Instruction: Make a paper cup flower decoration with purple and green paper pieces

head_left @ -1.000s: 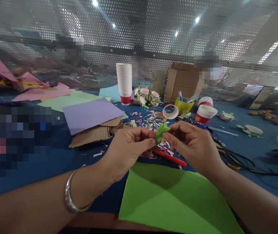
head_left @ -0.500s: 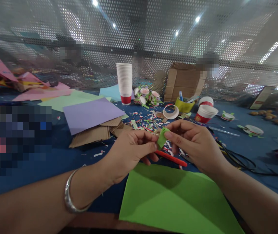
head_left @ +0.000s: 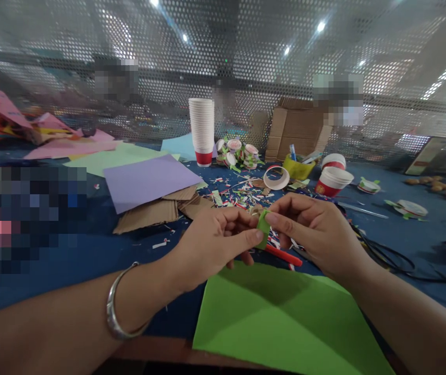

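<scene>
The left hand [head_left: 215,242] and right hand [head_left: 319,226] pinch a small, folded bright-green paper strip [head_left: 264,228] between them, their grip partly hiding it; green sheet [head_left: 281,317] at six o'clock, stacked paper cups [head_left: 202,127] at eleven.

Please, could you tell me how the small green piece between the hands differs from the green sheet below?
The green piece is small; the green sheet is much larger. The piece is held up between the left hand and the right hand, while the sheet lies spread on the blue table. Both are bright green.
</scene>
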A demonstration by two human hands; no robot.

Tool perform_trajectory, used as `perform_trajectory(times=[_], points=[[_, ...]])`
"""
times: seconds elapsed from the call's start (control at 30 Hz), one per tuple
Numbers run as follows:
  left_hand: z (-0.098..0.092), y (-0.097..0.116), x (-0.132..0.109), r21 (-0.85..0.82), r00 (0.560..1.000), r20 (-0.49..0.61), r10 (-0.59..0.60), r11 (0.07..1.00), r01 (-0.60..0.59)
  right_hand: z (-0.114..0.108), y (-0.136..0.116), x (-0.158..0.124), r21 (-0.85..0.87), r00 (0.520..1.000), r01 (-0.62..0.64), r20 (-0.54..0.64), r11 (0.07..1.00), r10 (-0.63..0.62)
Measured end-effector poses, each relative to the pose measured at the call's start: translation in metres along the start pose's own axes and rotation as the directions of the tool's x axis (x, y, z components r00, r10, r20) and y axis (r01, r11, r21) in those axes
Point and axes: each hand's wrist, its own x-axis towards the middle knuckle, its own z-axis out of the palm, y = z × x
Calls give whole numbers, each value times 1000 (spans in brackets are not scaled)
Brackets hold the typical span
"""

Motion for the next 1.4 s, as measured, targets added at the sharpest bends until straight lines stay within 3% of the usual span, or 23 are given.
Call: perform_trajectory(times=[0.17, 0.4, 0.7, 1.1, 1.4], points=[[-1, 0, 0, 37, 998, 55, -5, 999, 3, 2, 1, 0, -18, 1000, -27, 9, 999, 27], [0, -4, 0, -56, 989, 143, 26, 998, -18, 1, 3, -2, 28, 997, -61, 47, 998, 60], [0, 0, 0, -6, 997, 71, 21, 1000, -20, 1, 1, -3, 39, 995, -88, 55, 995, 85], [0, -3, -2, 77, 996, 57, 70, 994, -75, 1, 0, -3, 12, 995, -76, 60, 997, 75], [2, 4, -1, 68, 1000, -23, -12, 998, 13, 2, 5, -7, -114, 995, 25, 98, 993, -14]])
